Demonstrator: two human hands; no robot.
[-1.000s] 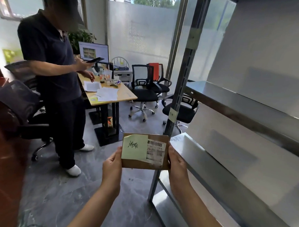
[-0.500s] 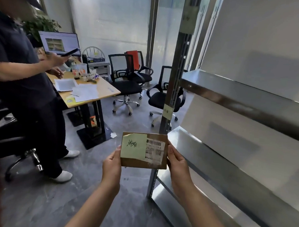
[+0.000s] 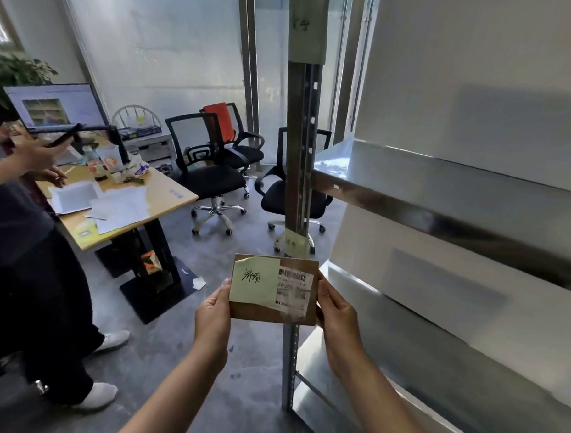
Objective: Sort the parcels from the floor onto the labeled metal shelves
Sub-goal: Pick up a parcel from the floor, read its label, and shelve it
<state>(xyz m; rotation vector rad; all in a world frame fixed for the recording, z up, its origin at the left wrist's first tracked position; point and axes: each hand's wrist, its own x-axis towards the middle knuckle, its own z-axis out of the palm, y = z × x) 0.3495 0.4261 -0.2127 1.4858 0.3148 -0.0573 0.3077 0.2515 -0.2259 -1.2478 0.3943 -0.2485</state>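
I hold a small brown cardboard parcel upright in front of me, with a pale green handwritten note and a white barcode label on its face. My left hand grips its left edge and my right hand grips its right edge. The parcel hangs just in front of the metal shelf post, which carries a green label near the top and a small yellow label just above the parcel. Bare steel shelves run off to the right, one at chest height and lower ones below.
A person in dark clothes and white shoes stands at the left holding a phone. A wooden desk with papers and a monitor sits behind them. Three black office chairs stand on the grey floor beyond the post.
My view has swung right and moved closer to the shelf post. The standing person has slid toward the left edge. The parcel stays held in both hands in the same pose.
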